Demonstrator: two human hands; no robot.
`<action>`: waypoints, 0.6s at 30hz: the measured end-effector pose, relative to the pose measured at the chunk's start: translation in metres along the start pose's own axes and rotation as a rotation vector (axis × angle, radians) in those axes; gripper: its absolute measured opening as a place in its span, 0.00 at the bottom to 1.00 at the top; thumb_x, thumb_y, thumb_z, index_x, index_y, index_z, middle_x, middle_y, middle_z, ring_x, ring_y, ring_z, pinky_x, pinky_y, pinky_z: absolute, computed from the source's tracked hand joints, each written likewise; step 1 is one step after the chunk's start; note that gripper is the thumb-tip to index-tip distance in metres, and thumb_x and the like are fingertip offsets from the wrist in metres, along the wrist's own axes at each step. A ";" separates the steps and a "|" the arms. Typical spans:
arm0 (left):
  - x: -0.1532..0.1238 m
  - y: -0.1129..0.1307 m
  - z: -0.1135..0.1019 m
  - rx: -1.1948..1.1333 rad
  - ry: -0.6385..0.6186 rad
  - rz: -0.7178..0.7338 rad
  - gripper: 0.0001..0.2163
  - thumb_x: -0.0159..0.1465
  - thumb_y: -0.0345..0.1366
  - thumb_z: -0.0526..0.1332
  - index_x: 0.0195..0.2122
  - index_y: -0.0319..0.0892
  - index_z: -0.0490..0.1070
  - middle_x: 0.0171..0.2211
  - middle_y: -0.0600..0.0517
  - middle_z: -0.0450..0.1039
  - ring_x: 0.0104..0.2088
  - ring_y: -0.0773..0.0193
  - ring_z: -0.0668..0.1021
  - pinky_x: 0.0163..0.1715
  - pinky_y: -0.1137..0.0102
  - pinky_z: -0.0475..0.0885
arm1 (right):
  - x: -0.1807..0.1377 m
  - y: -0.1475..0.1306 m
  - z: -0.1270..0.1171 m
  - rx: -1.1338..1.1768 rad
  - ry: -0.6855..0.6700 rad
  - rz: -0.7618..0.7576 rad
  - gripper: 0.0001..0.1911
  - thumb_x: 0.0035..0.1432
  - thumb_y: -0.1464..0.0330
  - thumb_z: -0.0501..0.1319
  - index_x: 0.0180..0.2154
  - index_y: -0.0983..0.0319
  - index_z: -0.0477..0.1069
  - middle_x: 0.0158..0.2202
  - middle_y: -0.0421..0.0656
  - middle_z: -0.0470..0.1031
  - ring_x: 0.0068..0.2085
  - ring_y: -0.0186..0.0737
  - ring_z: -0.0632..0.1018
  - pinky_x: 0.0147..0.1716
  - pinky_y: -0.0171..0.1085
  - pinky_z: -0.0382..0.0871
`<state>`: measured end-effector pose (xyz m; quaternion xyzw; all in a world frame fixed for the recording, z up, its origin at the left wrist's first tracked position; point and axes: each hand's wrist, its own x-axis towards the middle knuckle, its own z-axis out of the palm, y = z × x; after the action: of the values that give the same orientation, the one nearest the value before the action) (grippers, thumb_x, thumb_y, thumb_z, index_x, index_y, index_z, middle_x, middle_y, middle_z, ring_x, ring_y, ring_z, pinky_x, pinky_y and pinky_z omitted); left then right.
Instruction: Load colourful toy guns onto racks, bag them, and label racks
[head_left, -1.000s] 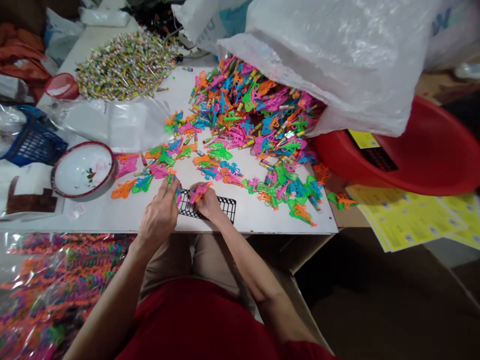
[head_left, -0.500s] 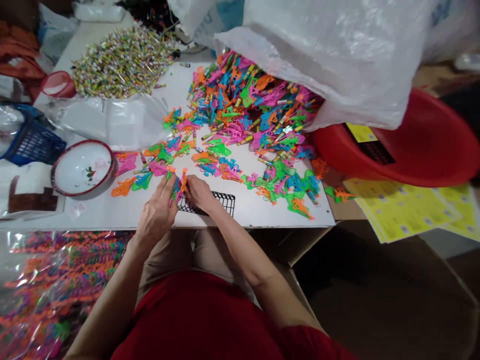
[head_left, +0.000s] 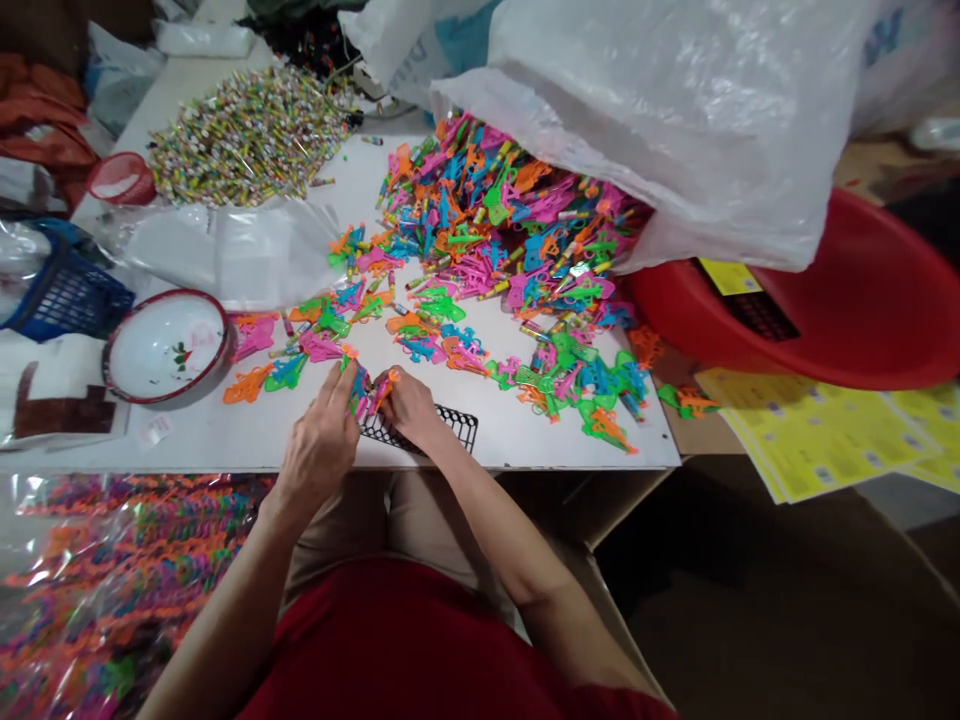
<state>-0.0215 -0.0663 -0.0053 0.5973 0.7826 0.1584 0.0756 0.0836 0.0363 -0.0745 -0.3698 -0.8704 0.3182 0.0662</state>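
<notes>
My left hand is closed around a small bunch of colourful plastic toys, flat pieces in pink, blue and orange, standing on edge near the front of the table. At the bunch's right side, my right hand pinches an orange plastic toy; its fingertips are partly hidden. Beneath the right hand lies a black grid rack, its left part covered by the hand and toys. Loose toys, an orange one and a green-blue one, lie just beyond my left hand.
A large heap of the toys spills from a white plastic bag. Small printed tubes are piled at back left. An enamel bowl and blue basket stand left; a red basin and yellow sheets lie right.
My right hand has shifted slightly right, and the orange toy at its fingertips now leans away from the bunch. My left hand stays at the toys. The whole view has moved a little.
</notes>
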 end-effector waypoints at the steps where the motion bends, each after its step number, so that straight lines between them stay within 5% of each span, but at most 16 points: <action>1: 0.000 0.000 0.000 -0.001 -0.003 0.009 0.28 0.62 0.28 0.50 0.65 0.40 0.55 0.64 0.43 0.59 0.62 0.54 0.67 0.54 0.63 0.71 | 0.000 -0.003 -0.002 -0.031 -0.013 0.013 0.11 0.64 0.71 0.50 0.46 0.63 0.67 0.45 0.48 0.72 0.45 0.41 0.75 0.41 0.36 0.69; 7: -0.009 -0.005 0.001 -0.011 0.082 0.114 0.25 0.66 0.29 0.50 0.65 0.43 0.56 0.65 0.43 0.57 0.61 0.55 0.68 0.54 0.64 0.71 | 0.002 -0.019 -0.007 -0.182 -0.079 0.045 0.13 0.61 0.73 0.53 0.48 0.64 0.64 0.47 0.50 0.70 0.48 0.45 0.74 0.40 0.39 0.71; 11: -0.014 -0.008 0.002 0.063 0.026 0.179 0.22 0.67 0.31 0.49 0.63 0.48 0.61 0.67 0.44 0.52 0.59 0.53 0.71 0.50 0.64 0.74 | 0.002 -0.019 -0.006 -0.186 -0.097 0.047 0.13 0.61 0.73 0.54 0.49 0.64 0.64 0.47 0.50 0.70 0.46 0.44 0.76 0.40 0.38 0.71; 18: -0.010 -0.003 0.003 0.140 -0.040 0.119 0.24 0.66 0.29 0.50 0.64 0.45 0.59 0.67 0.40 0.51 0.56 0.49 0.73 0.46 0.61 0.76 | 0.013 0.017 -0.027 0.059 -0.167 -0.133 0.09 0.63 0.69 0.56 0.44 0.64 0.71 0.40 0.45 0.75 0.40 0.38 0.76 0.40 0.34 0.67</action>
<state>-0.0206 -0.0757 -0.0097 0.6498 0.7530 0.0955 0.0399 0.0939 0.0678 -0.0655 -0.2814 -0.8858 0.3683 0.0252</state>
